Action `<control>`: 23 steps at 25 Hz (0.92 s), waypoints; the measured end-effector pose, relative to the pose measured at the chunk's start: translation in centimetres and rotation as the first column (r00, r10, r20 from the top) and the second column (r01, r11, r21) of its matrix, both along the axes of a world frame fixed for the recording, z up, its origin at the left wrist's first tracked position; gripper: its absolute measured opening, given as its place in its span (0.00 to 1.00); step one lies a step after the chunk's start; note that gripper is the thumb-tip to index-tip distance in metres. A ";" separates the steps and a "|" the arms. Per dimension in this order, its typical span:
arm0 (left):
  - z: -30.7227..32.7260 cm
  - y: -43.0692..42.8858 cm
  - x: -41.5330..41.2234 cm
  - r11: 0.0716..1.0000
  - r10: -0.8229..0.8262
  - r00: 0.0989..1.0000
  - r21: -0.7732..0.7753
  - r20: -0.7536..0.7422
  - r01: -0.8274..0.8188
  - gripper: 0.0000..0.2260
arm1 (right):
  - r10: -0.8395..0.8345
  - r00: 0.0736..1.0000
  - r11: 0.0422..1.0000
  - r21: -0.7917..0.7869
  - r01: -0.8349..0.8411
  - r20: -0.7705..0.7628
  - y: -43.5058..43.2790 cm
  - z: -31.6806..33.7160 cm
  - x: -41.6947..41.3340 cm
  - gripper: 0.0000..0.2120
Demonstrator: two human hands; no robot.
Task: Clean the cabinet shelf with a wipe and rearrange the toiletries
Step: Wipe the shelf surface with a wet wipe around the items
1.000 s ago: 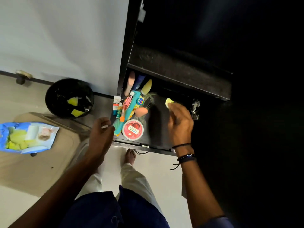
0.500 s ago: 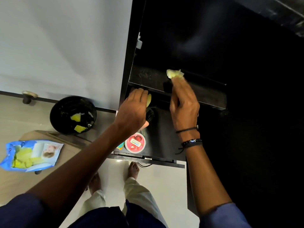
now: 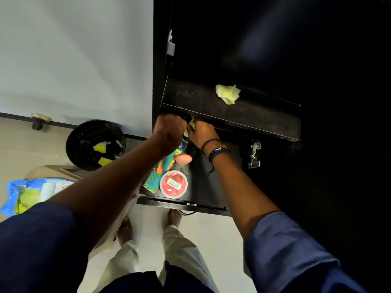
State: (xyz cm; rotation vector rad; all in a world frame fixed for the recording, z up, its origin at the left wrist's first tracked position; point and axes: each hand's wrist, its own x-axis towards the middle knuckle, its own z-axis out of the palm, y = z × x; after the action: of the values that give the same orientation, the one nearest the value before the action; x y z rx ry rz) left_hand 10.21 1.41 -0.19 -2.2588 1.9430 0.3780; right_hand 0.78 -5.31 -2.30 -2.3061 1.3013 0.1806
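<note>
L hand (image 3: 170,129) and R hand (image 3: 203,133) are side by side, nearly touching, both tucked just under the front edge of the upper shelf (image 3: 254,115). L is a curled fist, knuckles up, fingertips hidden under that edge; can't tell if it holds anything. R's fingers are bent inward against a pale-yellow item (image 3: 192,123) that shows btwn the two hands; can't tell whether it's clamped or only touched. Both forearms reach up and forward. R wrist has dark bracelets (image 3: 218,150).

The wipe (image 3: 228,94), crumpled, yellow-green, lies loose on top of the upper shelf, above and right of the hands, apart from both.

Below the upper shelf, the lower shelf (image 3: 207,182) carries toiletries bunched at its left side: pink sponge (image 3: 184,159), teal tube (image 3: 167,163), orange-capped stick (image 3: 159,169), and a round tub (image 3: 173,183) w/ red lid nearest the front edge.

Well left of the upper shelf, on the floor, a black bin (image 3: 84,132) holds used yellow wipes (image 3: 99,147). Further left and lower, a blue wipes pack (image 3: 27,193).
</note>
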 end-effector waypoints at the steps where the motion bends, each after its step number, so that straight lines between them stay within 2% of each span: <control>1: -0.1 -0.1 0.0 1.000 0.014 0.999 -0.023 -0.052 -0.015 0.11 | 0.023 0.999 0.999 0.045 -0.022 -0.025 -0.3 -0.1 0.5 0.15; 4: -0.6 0.6 0.0 0.992 0.078 0.977 -0.078 -0.198 -0.095 0.11 | 0.041 0.999 0.994 0.101 -0.040 -0.008 -0.6 -1.2 0.8 0.15; 7: -1.2 2.1 -0.4 0.986 0.094 0.972 -0.113 -0.215 -0.121 0.10 | -0.015 0.993 0.998 0.065 0.007 0.115 -0.1 -1.7 0.3 0.16; 10: -0.3 3.2 -1.7 0.966 0.194 0.942 -0.114 -0.273 -0.232 0.17 | -0.050 0.943 0.998 0.052 0.035 0.330 0.8 -2.1 -1.0 0.17; 13: 1.3 4.1 -3.4 0.964 0.215 0.930 -0.088 -0.299 -0.251 0.27 | -0.098 0.897 0.991 0.125 0.048 0.431 1.8 -2.1 -2.4 0.17; 16: 1.6 4.1 -4.6 0.962 0.209 0.932 -0.110 -0.296 -0.250 0.30 | -0.131 0.854 0.986 0.155 0.060 0.503 2.3 -1.5 -3.6 0.19; 20: 1.8 3.1 -7.7 0.954 0.193 0.900 -0.139 -0.390 -0.265 0.25 | -0.080 0.830 0.996 0.068 0.051 0.552 2.0 -0.6 -6.8 0.20; 23: 2.3 1.2 -10.1 0.974 0.150 0.912 -0.101 -0.382 -0.202 0.22 | -0.197 0.830 0.980 0.089 0.177 0.521 0.9 0.0 -10.5 0.18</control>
State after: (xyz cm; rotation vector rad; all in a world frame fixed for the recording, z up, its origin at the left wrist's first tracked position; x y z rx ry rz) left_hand 0.15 2.63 2.09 -2.6236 1.9853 0.7689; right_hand -9.68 -4.40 -2.26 -1.9721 1.1988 -0.4666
